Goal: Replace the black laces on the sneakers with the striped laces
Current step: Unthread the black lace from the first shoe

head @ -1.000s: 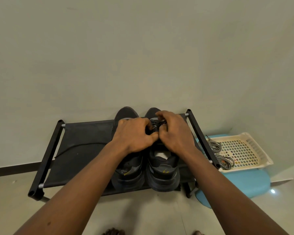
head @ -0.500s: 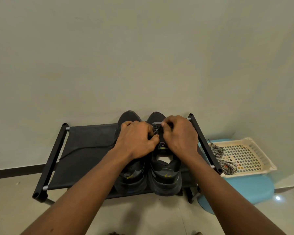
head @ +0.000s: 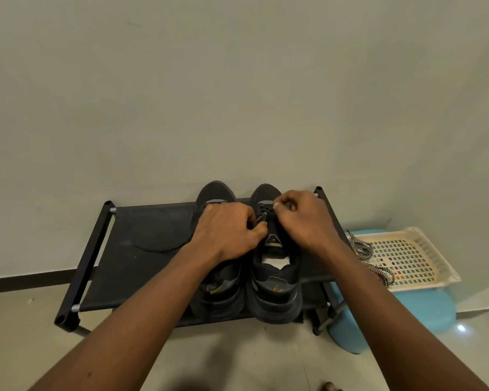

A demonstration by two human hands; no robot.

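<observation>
Two black sneakers stand side by side on a black shoe rack (head: pixel 153 249), toes toward the wall. The left sneaker (head: pixel 218 294) is partly covered by my left forearm. The right sneaker (head: pixel 274 289) has a black lace (head: pixel 263 214) across its upper eyelets. My left hand (head: pixel 229 232) grips the lace area at the sneaker's left side with curled fingers. My right hand (head: pixel 302 215) pinches the black lace over the toe end. Two striped laces (head: pixel 362 249) lie coiled on the left edge of a cream basket.
The cream plastic basket (head: pixel 424 249) rests on a light blue stool (head: pixel 407 311) to the right of the rack. A plain wall stands right behind the rack. Pale floor tiles spread in front, with toes (head: pixel 329 386) at the bottom edge.
My right hand has moved up toward the toe of the right sneaker, exposing the tongue and the lace crossings. My left hand stays at the sneaker's left side.
</observation>
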